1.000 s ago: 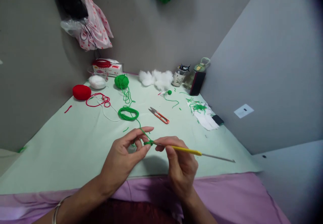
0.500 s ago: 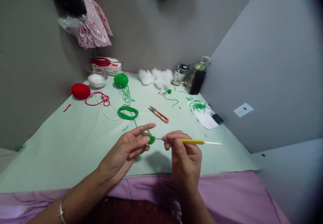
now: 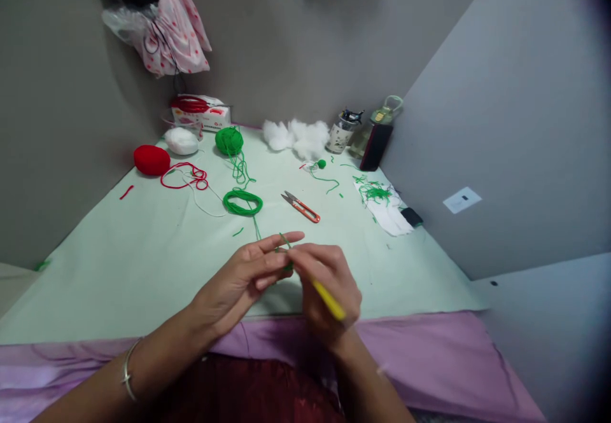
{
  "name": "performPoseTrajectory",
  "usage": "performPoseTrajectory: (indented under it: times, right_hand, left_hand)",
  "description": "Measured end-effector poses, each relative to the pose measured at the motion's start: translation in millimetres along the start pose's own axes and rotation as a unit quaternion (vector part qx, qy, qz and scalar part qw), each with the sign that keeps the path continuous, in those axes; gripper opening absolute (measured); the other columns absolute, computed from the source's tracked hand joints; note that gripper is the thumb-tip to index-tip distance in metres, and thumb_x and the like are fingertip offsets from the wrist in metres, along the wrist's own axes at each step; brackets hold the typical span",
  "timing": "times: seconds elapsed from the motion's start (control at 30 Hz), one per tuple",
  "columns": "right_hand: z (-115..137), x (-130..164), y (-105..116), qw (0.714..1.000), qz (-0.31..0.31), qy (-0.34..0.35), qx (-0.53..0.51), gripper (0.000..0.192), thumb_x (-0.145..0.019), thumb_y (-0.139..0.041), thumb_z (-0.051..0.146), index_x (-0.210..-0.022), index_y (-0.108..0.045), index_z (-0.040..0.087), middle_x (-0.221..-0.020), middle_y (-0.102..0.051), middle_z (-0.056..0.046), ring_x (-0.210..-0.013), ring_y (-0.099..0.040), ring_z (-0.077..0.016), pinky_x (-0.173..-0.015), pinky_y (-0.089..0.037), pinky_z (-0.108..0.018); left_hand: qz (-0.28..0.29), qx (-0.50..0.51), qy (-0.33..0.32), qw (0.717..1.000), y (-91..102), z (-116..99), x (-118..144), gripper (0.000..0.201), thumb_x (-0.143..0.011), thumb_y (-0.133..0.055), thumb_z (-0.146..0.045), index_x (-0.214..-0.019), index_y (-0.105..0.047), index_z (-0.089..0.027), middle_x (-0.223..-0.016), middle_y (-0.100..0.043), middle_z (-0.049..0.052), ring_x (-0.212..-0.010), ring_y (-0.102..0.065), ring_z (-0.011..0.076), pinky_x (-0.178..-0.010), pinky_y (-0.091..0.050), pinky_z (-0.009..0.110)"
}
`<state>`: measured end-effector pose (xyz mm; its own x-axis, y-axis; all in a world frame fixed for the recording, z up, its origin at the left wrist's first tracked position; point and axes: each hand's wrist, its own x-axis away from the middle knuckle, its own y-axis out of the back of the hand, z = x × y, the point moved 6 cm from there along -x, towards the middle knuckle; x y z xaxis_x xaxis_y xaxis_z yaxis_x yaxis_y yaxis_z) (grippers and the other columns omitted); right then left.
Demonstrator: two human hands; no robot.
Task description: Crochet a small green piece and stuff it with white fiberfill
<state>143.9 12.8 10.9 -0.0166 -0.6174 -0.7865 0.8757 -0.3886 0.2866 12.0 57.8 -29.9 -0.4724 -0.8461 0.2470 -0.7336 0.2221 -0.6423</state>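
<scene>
Our right hand (image 3: pixel 333 283) moved in against our left hand (image 3: pixel 241 277), pinching the hook (image 3: pixel 329 299). Our left pinched the green bit (image 3: pixel 289 266) between them. It looked small, just started, with lots of yarn (image 3: pixel 243 211) left.

A left hand (image 3: pixel 236 271) and a right hand (image 3: pixel 334 280) meet above the near side of a bench (image 3: pixel 119 264), crochet work (image 3: pixel 289 266) between them and a crochet hook (image 3: pixel 329 299) in the right. Beyond lie a yarn coil (image 3: pixel 255 207) and, to its right, thread snips (image 3: pixel 301 207). Three yarn balls (image 3: pixel 151 160) sit back left, near a box (image 3: pixel 217 117); a bag (image 3: pixel 176 35) hangs above. Stuffing (image 3: pixel 308 138) lies at back centre, left of a cup of pens (image 3: pixel 340 137). Farther right, a phone (image 3: pixel 377 147) stands before a bottle (image 3: pixel 380 116). Nearer, at right, thread clippings (image 3: pixel 375 193) rest on paper (image 3: pixel 392 221).
</scene>
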Motion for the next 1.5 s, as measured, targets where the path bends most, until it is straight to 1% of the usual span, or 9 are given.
performPoseTrajectory:
  times: [0.13, 0.33, 0.6, 0.8, 0.93, 1.1, 1.23, 1.33, 1.5]
  right_hand:
    - [-24, -5, 4, 0.957, -0.049, -0.191, -0.213, 0.024, -0.103, -0.058, 0.016, -0.101, -0.079, 0.028, -0.086, -0.072, 0.0, -0.067, -0.064, -0.0125, -0.065, -0.054, -0.03]
    - [-26, -5, -4, 0.954, -0.017, -0.213, -0.209, 0.015, -0.099, -0.067, 0.024, -0.098, -0.081, 0.027, -0.09, -0.076, -0.003, -0.08, -0.067, -0.0155, -0.072, -0.054, -0.03]
    - [-45, 2, -11, 0.877, -0.033, -0.31, -0.365, 0.018, -0.102, -0.064, 0.033, -0.093, -0.076, 0.022, -0.084, -0.076, -0.002, -0.066, -0.065, -0.011, -0.066, -0.056, -0.026]
    - [-30, -2, 0, 0.939, -0.019, -0.23, -0.254, 0.02, -0.106, -0.056, 0.024, -0.099, -0.075, 0.023, -0.091, -0.076, -0.002, -0.074, -0.069, -0.0122, -0.07, -0.058, -0.027]
    - [-8, -2, 4, 0.991, 0.019, -0.094, -0.09, 0.024, -0.104, -0.053, 0.013, -0.111, -0.073, 0.024, -0.094, -0.076, -0.003, -0.081, -0.071, -0.0145, -0.074, -0.059, -0.03]
    - [6, 6, -3, 0.997, 0.017, 0.058, 0.037, 0.032, -0.1, -0.055, 0.007, -0.122, -0.071, 0.024, -0.102, -0.077, -0.008, -0.093, -0.074, -0.0203, -0.077, -0.063, -0.034]
    - [5, 12, -7, 0.985, 0.006, 0.107, 0.137, 0.044, -0.094, -0.066, 0.005, -0.131, -0.072, 0.029, -0.112, -0.075, -0.008, -0.103, -0.073, -0.023, -0.083, -0.063, -0.035]
    - [-5, 4, 1, 0.999, -0.019, 0.021, 0.015, 0.034, -0.099, -0.061, 0.009, -0.122, -0.075, 0.029, -0.104, -0.076, -0.006, -0.094, -0.072, -0.0204, -0.078, -0.062, -0.036]
    - [-29, -4, 4, 0.952, -0.054, -0.19, -0.235, 0.02, -0.103, -0.059, 0.02, -0.099, -0.077, 0.025, -0.086, -0.072, -0.001, -0.072, -0.064, -0.014, -0.068, -0.054, -0.031]
  left_hand:
    - [-0.011, -0.012, -0.027, 1.0, 2.9, -3, -1, 0.034, -0.078, -0.089, -0.026, -0.112, -0.084, -0.024, -0.071, -0.056, -0.006, -0.059, -0.037, 0.0052, -0.083, -0.047, 0.024]
    - [-0.008, -0.113, -0.1, 0.988, -2.6, -5, 4, 0.03, -0.085, -0.084, -0.03, -0.115, -0.083, -0.031, -0.09, -0.071, 0.001, -0.077, -0.053, 0.0121, -0.071, -0.043, 0.023]
    - [-0.033, -0.12, -0.085, 0.989, 3.9, -7, 6, 0.029, -0.085, -0.081, -0.027, -0.115, -0.083, -0.03, -0.09, -0.063, 0.0, -0.083, -0.053, 0.0125, -0.071, -0.043, 0.021]
    - [-0.047, -0.139, -0.105, 0.984, 6.1, -7, 6, 0.029, -0.084, -0.084, -0.028, -0.113, -0.083, -0.034, -0.091, -0.061, -0.001, -0.086, -0.053, 0.0115, -0.075, -0.043, 0.02]
    - [-0.077, -0.198, -0.145, 0.966, 9.9, -11, 9, 0.03, -0.085, -0.083, -0.026, -0.114, -0.083, -0.034, -0.088, -0.063, -0.003, -0.082, -0.053, 0.0106, -0.076, -0.043, 0.021]
    - [-0.105, -0.236, -0.203, 0.945, 5.6, -16, 16, 0.035, -0.083, -0.084, -0.019, -0.116, -0.082, -0.031, -0.086, -0.066, -0.003, -0.081, -0.057, 0.0107, -0.077, -0.044, 0.021]
    - [-0.052, -0.103, -0.093, 0.989, 2.8, 0, 7, 0.045, -0.084, -0.085, -0.029, -0.128, -0.077, -0.029, -0.071, -0.056, -0.007, -0.057, -0.04, 0.0053, -0.057, -0.037, 0.017]
    - [-0.019, -0.002, -0.019, 1.0, 1.4, 5, 2, 0.041, -0.085, -0.084, -0.027, -0.126, -0.078, -0.022, -0.056, -0.04, -0.01, -0.052, -0.03, 0.0048, -0.069, -0.045, 0.018]
    - [-0.037, -0.039, -0.072, 0.996, 1.3, -8, 3, 0.044, -0.079, -0.088, -0.025, -0.122, -0.08, -0.027, -0.088, -0.062, -0.002, -0.074, -0.048, 0.0088, -0.08, -0.045, 0.022]
